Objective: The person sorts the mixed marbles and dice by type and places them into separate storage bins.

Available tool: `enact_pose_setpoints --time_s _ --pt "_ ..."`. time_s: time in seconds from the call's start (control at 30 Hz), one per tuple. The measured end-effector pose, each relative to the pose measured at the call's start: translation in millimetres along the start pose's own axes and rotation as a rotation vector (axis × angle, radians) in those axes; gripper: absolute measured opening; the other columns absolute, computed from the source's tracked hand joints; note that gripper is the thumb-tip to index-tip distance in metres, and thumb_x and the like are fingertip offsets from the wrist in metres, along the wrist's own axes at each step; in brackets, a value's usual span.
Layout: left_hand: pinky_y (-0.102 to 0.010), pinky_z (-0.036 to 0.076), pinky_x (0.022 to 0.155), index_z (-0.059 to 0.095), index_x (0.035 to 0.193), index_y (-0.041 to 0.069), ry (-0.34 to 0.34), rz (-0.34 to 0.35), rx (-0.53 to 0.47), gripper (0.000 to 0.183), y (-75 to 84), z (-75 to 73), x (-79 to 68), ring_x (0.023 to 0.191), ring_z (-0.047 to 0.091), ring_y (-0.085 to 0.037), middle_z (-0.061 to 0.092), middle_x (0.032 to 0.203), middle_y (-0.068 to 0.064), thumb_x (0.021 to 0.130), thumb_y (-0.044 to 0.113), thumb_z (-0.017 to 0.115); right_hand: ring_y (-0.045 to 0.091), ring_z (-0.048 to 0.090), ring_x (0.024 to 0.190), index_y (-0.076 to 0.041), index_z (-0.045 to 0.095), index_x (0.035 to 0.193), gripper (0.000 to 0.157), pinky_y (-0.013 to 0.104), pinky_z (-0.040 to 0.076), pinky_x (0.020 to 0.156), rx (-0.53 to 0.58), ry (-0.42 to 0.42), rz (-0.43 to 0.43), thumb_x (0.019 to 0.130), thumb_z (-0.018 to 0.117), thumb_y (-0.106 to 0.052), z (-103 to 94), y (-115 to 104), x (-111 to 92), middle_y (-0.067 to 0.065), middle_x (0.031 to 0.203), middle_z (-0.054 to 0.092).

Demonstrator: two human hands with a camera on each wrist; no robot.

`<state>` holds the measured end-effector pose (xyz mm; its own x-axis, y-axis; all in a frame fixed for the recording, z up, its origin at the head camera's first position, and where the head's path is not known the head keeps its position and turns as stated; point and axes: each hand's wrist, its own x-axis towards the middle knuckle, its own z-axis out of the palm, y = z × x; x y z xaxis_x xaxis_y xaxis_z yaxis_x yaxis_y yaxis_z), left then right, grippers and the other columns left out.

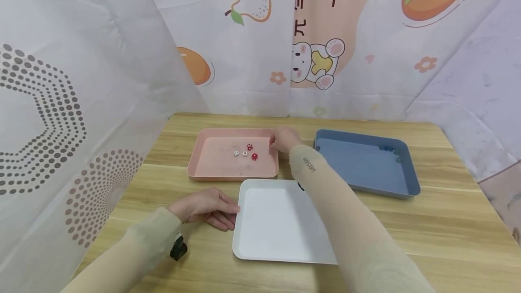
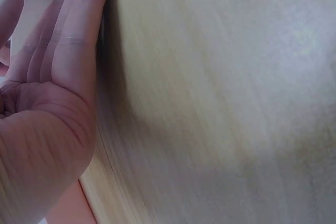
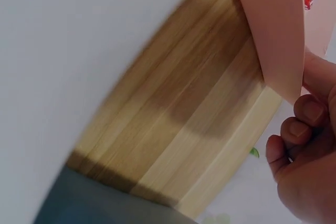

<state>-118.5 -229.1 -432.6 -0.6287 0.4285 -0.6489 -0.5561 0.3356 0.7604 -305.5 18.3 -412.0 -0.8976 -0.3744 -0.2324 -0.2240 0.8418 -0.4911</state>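
My right hand point(image 1: 285, 140) reaches over the right rim of the pink tray point(image 1: 221, 177), pinching a small red die point(image 1: 271, 141) that is mostly covered by the fingers. In the right wrist view its other fingers curl outside the tray wall, and the fingertips inside are hidden. Two red dice, one of them a red die point(image 1: 254, 157), and two white dice, among them a white die point(image 1: 245, 153), lie in this tray. My left hand point(image 1: 209, 209) rests at the left side of the white tray point(image 1: 285, 220), thumb at its rim and fingers fairly straight along the outer wall.
At the right back, a blue tray point(image 1: 358, 162) holds several small dark and green pieces point(image 1: 391, 150) in its far right corner. The wooden table point(image 1: 443, 225) runs under all the trays. Printed curtains point(image 1: 252, 94) enclose its back and sides.
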Motion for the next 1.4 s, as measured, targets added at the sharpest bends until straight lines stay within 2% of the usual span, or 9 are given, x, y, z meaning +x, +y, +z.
enact_pose_setpoints --time_s 0.27,0.4,0.6,0.73,0.97,1.27,1.4 --pt "-0.046 0.063 0.08 0.075 0.106 -0.003 -0.001 0.004 0.004 0.032 0.4 1.1 -0.3 0.083 0.077 -0.027 0.076 0.096 -0.022 0.092 0.026 0.078 0.023 0.063 0.09 -0.01 0.078 0.092 0.004 0.036 0.056 0.086 0.02 -0.01 0.033 0.09 0.08 -0.012 2.4 -4 -3 0.003 0.09 0.072" --pt "-0.046 0.063 0.08 0.075 0.106 -0.003 -0.005 0.006 -0.003 0.032 0.9 1.4 -0.4 0.083 0.077 -0.027 0.076 0.095 -0.022 0.092 0.026 0.078 0.024 0.062 0.096 -0.011 0.077 0.099 0.008 0.038 0.055 0.092 0.051 -0.029 0.023 0.093 0.077 -0.016 -2.2 -3 -8 0.004 0.099 0.072" --pt "-0.046 0.063 0.08 0.075 0.106 -0.003 0.001 0.01 -0.001 0.03 -0.1 0.9 -0.4 0.081 0.077 -0.025 0.076 0.094 -0.022 0.093 0.024 0.077 0.029 0.057 0.113 -0.008 0.073 0.118 0.024 0.048 0.048 0.107 0.115 -0.048 -0.039 0.097 0.07 -0.019 -24.7 5 -22 0.009 0.12 0.068" --pt "-0.046 0.063 0.08 0.075 0.105 -0.003 0.001 0.017 0.001 0.029 -0.9 0.8 -0.5 0.081 0.077 -0.026 0.076 0.094 -0.021 0.094 0.023 0.076 0.03 0.056 0.114 -0.009 0.072 0.122 0.025 0.05 0.049 0.105 0.115 -0.051 -0.089 0.099 0.069 -0.019 -41.5 18 -33 0.01 0.124 0.066" --pt "-0.045 0.063 0.08 0.075 0.106 -0.003 -0.01 0.011 0.0 0.031 -0.8 0.1 -0.2 0.082 0.077 -0.025 0.076 0.095 -0.021 0.093 0.025 0.076 0.027 0.058 0.099 -0.011 0.073 0.124 0.031 0.042 0.054 0.085 0.047 -0.065 -0.131 0.098 0.07 -0.026 -65.3 47 -56 0.008 0.114 0.068" --pt "-0.044 0.063 0.08 0.074 0.109 -0.004 -0.011 0.028 0.029 0.03 3.8 0.7 -1.6 0.084 0.077 -0.026 0.076 0.096 -0.021 0.095 0.022 0.075 0.019 0.06 0.083 -0.01 0.074 0.123 0.029 0.037 0.054 0.078 0.04 -0.049 -0.213 0.097 0.072 -0.021 -80.3 71 -98 0.006 0.102 0.072" --pt "-0.044 0.063 0.08 0.074 0.111 -0.005 0.0 0.037 0.028 0.03 5.9 1.3 -2.1 0.085 0.077 -0.027 0.076 0.098 -0.022 0.094 0.02 0.076 0.018 0.051 0.071 -0.011 0.072 0.128 0.033 0.033 0.048 0.068 0.057 -0.094 -0.215 0.097 0.071 -0.022 -81.6 78 -116 0.003 0.081 0.064"
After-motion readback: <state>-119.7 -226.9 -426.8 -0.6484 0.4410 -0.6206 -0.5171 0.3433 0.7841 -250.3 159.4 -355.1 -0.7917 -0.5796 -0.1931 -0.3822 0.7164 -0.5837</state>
